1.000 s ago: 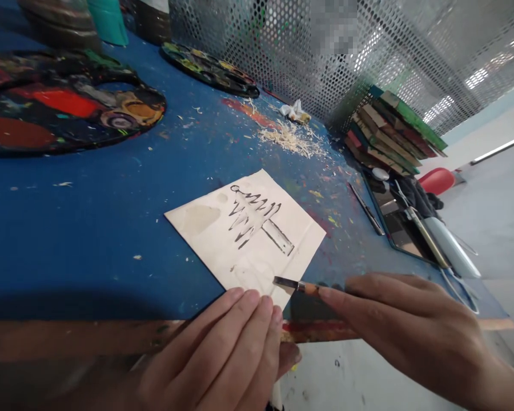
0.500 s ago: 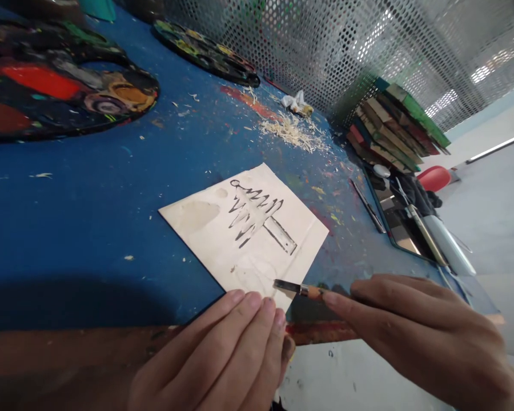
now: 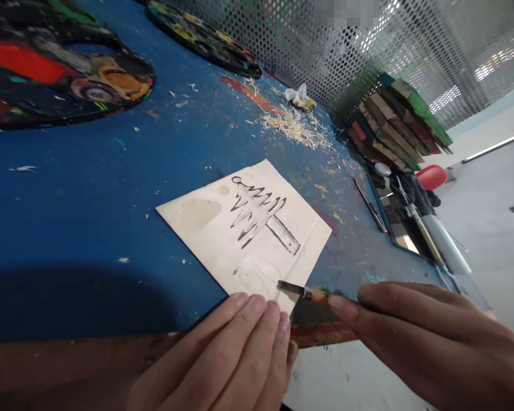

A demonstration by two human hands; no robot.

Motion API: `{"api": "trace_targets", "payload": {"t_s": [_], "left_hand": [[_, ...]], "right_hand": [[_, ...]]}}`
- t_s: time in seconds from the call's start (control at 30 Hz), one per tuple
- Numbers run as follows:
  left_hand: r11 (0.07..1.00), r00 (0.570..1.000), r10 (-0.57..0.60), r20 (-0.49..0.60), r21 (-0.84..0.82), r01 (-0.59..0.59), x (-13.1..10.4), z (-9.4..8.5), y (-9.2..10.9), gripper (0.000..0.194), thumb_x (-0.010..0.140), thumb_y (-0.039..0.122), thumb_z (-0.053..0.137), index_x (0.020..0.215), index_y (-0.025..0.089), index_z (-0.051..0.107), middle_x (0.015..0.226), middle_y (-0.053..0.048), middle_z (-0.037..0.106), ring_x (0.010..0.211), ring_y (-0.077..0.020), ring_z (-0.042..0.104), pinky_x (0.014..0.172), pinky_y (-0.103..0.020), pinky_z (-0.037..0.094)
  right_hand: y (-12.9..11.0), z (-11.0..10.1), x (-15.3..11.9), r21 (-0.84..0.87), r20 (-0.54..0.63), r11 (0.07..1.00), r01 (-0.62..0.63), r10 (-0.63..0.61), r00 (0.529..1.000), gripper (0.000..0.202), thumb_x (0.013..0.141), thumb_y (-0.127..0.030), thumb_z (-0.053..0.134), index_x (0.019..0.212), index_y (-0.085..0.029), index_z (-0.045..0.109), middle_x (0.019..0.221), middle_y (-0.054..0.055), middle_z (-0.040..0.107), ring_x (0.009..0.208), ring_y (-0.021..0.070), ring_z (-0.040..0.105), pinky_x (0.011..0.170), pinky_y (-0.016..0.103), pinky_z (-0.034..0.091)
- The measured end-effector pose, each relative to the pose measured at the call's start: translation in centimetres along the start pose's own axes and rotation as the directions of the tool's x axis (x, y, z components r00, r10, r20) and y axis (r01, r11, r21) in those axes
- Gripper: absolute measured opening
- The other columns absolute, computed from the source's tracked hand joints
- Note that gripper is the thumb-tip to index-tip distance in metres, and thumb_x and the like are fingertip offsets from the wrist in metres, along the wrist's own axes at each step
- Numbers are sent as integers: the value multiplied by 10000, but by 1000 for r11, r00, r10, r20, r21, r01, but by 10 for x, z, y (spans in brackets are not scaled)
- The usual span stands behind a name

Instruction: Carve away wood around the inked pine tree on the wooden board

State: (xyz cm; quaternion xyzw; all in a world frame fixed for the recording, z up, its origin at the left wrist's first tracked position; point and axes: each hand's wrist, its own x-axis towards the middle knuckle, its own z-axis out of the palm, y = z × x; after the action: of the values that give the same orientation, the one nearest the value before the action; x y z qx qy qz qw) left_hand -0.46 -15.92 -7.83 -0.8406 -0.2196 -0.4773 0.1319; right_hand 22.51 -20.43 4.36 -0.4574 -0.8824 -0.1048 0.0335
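While my right hand [image 3: 432,342] pinches the wooden handle of a small carving tool [image 3: 302,291] between thumb and fingertips, closed firmly on it, my left hand [image 3: 235,357] lies flat in the lower middle of the frame, fingers together and clamped on nothing, its fingertips [image 3: 257,305] pressing the near corner of a pale square block [image 3: 244,228]. The tool sits in the lower centre, just right of my left fingertips. Its long axis runs almost level across the frame, handle to the right inside my hand, dark metal tip pointing left and slightly up onto the block's near corner. I cannot tell whether the tip touches the surface.

To do this cut well, I judge I should keep the blade low and shallow, push away from my holding fingers, and keep those fingers behind the tip, since they lie very close to it.

On the block, a dark tree drawing [image 3: 259,220] points toward the upper left. The block rests on a paint-flecked blue table [image 3: 89,217]. Farther out are wood shavings [image 3: 295,127] at upper centre, stacked painted boards [image 3: 394,123] at upper right, and a paint-covered palette [image 3: 60,74] at upper left
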Motion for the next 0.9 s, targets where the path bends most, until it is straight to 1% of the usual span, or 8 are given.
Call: {"api": "trace_targets", "payload": {"t_s": [0.1,0.2,0.3,0.43,0.57,0.7,0.8,0.9], "left_hand": [[1000,1000,2,2,10,-2,-1,0,3,252,766,276,737,1006,214,694,1127,22,693,1165,-158,580,992,-227,547],[999,999,-34,11,8,34,-1,1,7,245,732,212,752,972,195,703,1134,5,690,1191,-174,568,971,-222,558],[999,998,-53,15,2,53,-1,2,10,265,727,218,759,984,194,701,1155,-6,682,1208,-181,558,987,-231,551],[1000,1000,-17,3,-4,17,-3,2,8,279,730,238,757,1002,207,698,1148,-5,683,1203,-186,562,983,-235,554],[1000,1000,24,1,1,-24,-2,1,2,275,743,296,757,998,208,701,1136,-12,687,1172,-191,581,969,-244,564],[995,995,98,-17,-4,-98,-1,1,-5,327,760,363,749,1043,211,688,1124,-11,687,1140,-183,594,961,-244,568],[996,996,84,-33,-8,-84,-1,3,-5,315,764,361,745,1028,197,691,1107,-25,693,1128,-199,601,949,-274,579],[997,997,72,-42,-18,-73,0,3,-3,321,778,366,728,1038,181,686,1113,-33,694,1136,-208,598,940,-285,584]], "right_hand": [[-2,2,9,50,-41,999,5,-3,999,193,957,-175,469,1011,-204,652,816,40,681,681,142,641,507,267,468],[-3,8,14,95,-119,995,-4,15,993,133,920,-121,546,931,-190,660,758,4,668,642,105,625,517,236,462],[-3,11,11,95,-124,995,23,-11,992,149,918,-115,549,1003,-165,660,781,11,669,687,112,629,568,241,493],[-4,7,6,20,-90,995,100,-98,991,255,931,-72,466,1134,-104,617,822,49,673,753,149,639,620,290,533],[-6,6,7,-40,-90,994,97,-100,991,264,906,-39,468,1113,-99,623,842,63,675,765,162,640,627,311,547],[-10,12,3,-19,-114,996,89,-91,989,290,926,-74,459,1172,-92,611,900,77,671,784,156,639,639,303,560],[-13,14,-2,-23,-134,999,27,-30,990,311,940,-95,450,1211,-113,601,929,71,667,798,152,636,665,308,563],[-15,13,-5,-58,-119,997,48,-55,991,322,956,-118,424,1234,-106,586,912,74,666,789,152,631,681,313,569]]}}
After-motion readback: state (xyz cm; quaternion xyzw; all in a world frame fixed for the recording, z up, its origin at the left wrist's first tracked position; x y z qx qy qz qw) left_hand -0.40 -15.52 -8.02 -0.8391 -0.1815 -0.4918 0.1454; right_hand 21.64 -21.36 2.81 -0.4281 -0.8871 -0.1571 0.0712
